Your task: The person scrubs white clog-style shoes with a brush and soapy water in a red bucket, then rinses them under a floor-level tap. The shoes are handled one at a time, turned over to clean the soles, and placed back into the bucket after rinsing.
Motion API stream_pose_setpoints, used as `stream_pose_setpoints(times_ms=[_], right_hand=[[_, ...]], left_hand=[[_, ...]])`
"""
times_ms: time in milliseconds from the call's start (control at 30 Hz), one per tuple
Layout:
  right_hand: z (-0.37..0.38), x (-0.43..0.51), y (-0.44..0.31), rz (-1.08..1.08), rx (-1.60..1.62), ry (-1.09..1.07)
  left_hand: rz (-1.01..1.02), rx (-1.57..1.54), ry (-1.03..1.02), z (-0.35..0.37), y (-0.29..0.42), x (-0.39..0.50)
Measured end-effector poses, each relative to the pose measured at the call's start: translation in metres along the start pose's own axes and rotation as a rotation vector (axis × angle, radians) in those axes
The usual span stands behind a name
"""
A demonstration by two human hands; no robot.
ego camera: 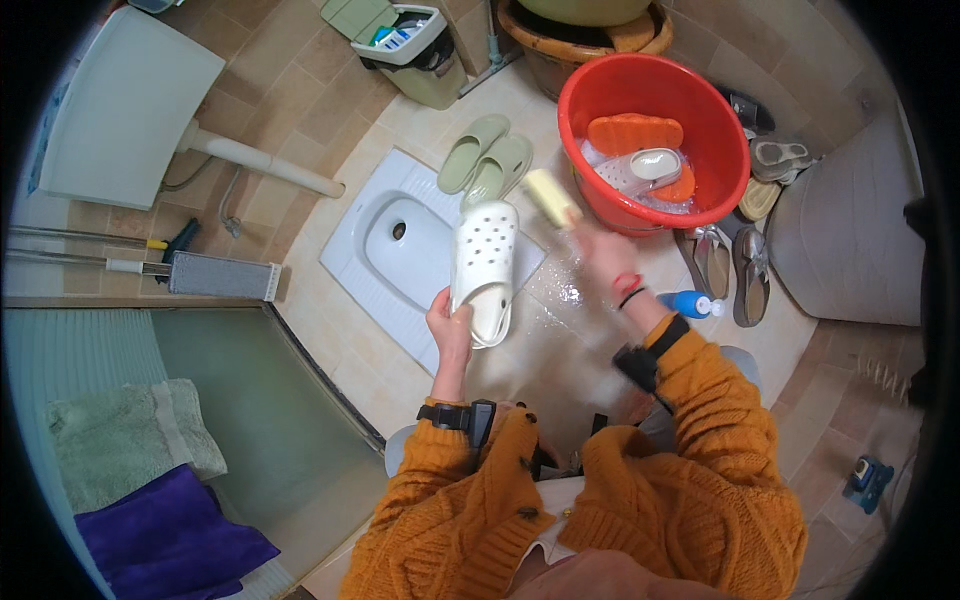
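My left hand (pixel 448 322) grips a white perforated clog (pixel 486 240) by its heel end, with the toe pointing away from me. The clog is held above the edge of a white squat toilet (pixel 360 247). To its right, my right hand (pixel 606 259) is closed around a pale yellow scrubbing brush (pixel 551 197); motion blurs both, and the bristles cannot be made out. The brush is apart from the clog, near a red plastic bucket (pixel 574 169). Inside the bucket, another white clog (pixel 637 172) and an orange slipper (pixel 635 135) lie in suds.
Pale green slippers (pixel 472 154) stand behind the toilet. A blue bottle (pixel 686 304) and silver-strapped sandals (pixel 750 274) lie right of my right hand. A lidded bin (pixel 427 75) and a floor squeegee (pixel 491 71) stand at the back. Wet, sudsy tile (pixel 566 292) lies below the brush.
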State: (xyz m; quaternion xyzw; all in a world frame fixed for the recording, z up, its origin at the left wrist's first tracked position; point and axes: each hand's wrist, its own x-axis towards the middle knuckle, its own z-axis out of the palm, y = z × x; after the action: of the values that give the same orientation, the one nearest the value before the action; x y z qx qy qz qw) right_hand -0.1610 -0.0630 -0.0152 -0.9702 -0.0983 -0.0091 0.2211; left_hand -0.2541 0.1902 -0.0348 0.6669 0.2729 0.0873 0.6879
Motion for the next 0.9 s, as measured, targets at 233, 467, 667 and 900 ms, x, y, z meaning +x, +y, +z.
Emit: stream_pose_setpoints(times_ms=[233,467,667,900], right_hand=[[-0.006,0.0,-0.004,-0.304,0.143,0.016],[-0.01,-0.001,-0.007,-0.237,0.277,0.255],[0.004,-0.049,-0.036,-0.296,0.404,-0.323],[0.0,-0.038,-0.029,-0.103,0.405,-0.174]], left_hand=[[-0.383,-0.264,-0.145,0.003,0.001,0.005],[-0.615,-0.477,-0.251,0.011,0.004,0.009],[-0.585,-0.76,-0.253,0.014,0.005,0.014],[-0.706,-0.622,-0.232,0.023,-0.008,0.005]])
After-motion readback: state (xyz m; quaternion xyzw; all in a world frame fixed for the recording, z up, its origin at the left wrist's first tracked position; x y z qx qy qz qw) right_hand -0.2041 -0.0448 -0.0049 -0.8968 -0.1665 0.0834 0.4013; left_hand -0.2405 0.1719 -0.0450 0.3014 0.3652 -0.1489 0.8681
